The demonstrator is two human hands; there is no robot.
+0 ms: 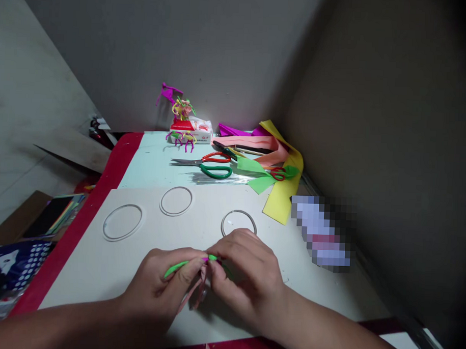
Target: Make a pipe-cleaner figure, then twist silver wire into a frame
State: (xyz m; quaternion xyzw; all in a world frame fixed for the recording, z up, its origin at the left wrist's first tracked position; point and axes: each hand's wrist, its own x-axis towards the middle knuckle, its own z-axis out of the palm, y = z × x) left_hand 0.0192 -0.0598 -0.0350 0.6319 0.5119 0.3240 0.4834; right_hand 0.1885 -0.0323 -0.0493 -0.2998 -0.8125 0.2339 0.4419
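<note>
The left hand and right hand both pinch a thin green fuzzy pipe cleaner; its length runs toward lower left.

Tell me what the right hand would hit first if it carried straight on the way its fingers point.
Most likely the left hand: the right hand points left, and both pinch the green pipe cleaner fingertip to fingertip.

Dim frame, light pooled on the bench, right side near black.
White sheet brightest; soft shadow under left hand and right hand. Wall lines bow at edges; forearms soft at bottom. Pixelated patch right of centre.
</note>
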